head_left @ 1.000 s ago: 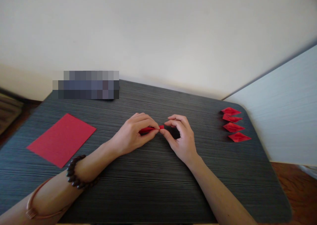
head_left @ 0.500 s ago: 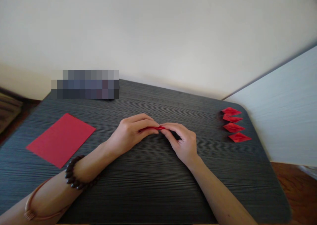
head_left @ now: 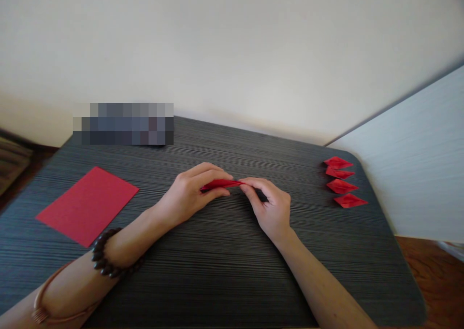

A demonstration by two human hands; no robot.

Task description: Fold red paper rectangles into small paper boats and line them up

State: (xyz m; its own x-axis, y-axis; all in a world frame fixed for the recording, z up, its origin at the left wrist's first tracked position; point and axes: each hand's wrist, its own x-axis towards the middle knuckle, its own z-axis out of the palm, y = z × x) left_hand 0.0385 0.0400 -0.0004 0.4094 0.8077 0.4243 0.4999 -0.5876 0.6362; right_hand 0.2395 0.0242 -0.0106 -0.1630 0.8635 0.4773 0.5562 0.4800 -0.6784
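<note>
A narrow red folded paper (head_left: pixel 219 184) is held above the middle of the dark table. My left hand (head_left: pixel 188 189) curves round its left part, fingers above and thumb below, and hides that end. At the right, the thumb and forefinger of my right hand (head_left: pixel 271 204) pinch its pointed tip. A flat red sheet of paper (head_left: pixel 88 207) lies to the left of my left forearm. Several red folded paper boats (head_left: pixel 350 201) stand in a column toward the table's right edge.
The dark, wood-grained table (head_left: pixel 217 271) meets a pale wall (head_left: pixel 232 53) at the back. A pixelated item (head_left: pixel 125 124) sits at the back left. Beyond the right edge stands a light panel (head_left: pixel 427 174).
My left fingers have parted a little, and more of the red folded paper shows between them. My right hand has shifted slightly to the right, still pinching the tip.
</note>
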